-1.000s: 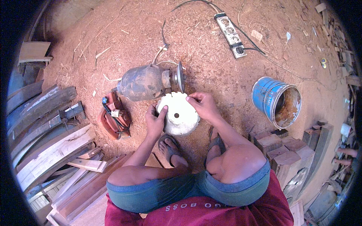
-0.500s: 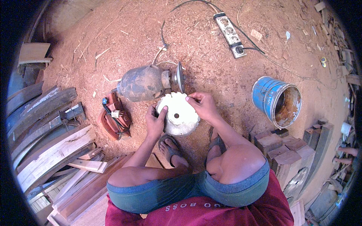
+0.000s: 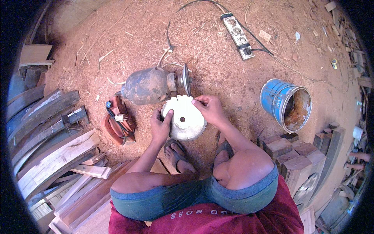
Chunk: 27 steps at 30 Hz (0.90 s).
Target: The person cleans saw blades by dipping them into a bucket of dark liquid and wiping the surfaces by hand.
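A round toothed circular saw blade, pale and bright with a dark centre hole, is held between my two hands over the sawdust. My left hand grips its left edge, thumb on the face and fingers behind. At the upper right edge, my right hand pinches the rim between thumb and fingers. The blade's far edge is close against a thin grinding disc on the shaft of a dusty grey electric motor lying on the ground. Whether blade and disc touch, I cannot tell.
An orange-red power tool lies left of the motor. Beyond, a power strip has a black plug and cables. A rusty blue bucket lies tipped at right. Stacked wood blocks stand near my right knee, curved timbers at left.
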### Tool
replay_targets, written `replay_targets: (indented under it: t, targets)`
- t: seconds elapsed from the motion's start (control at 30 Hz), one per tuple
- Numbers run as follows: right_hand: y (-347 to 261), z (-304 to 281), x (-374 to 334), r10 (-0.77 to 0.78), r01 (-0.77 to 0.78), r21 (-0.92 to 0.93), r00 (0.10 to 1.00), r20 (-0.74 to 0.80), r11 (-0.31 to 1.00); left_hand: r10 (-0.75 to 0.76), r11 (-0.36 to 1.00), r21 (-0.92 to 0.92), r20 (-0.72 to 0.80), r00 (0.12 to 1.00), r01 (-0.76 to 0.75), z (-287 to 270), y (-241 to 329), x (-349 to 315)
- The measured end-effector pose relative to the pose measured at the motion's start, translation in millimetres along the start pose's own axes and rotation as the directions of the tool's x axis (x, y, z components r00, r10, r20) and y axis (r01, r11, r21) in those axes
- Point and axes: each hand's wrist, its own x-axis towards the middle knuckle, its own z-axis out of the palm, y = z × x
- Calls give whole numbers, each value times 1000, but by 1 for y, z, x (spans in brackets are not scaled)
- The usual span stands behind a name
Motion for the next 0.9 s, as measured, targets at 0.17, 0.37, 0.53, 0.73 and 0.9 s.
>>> replay_targets:
  t: [0.17,0.37,0.53,0.73,0.9]
  targets:
    - [4,1,1,-3,3,-6,1000,-4,1000,0,1000,1,4,1000,0,-1,-3,0]
    - [-2,0,-1,2,-2,22,1000,7,1000,6,1000,5,-4,1000,-6,-2,-3,0]
    - [-2,0,0,-7,7,18,1000,11,1000,4,1000,25,-10,1000,-4,-2,-3,0]
    - [1,1,0,-12,13,20,1000,-7,1000,-22,1000,15,-8,1000,22,0,5,-2]
    - [0,1,1,-6,6,14,1000,2,1000,-10,1000,18,-1,1000,10,-2,3,-2]
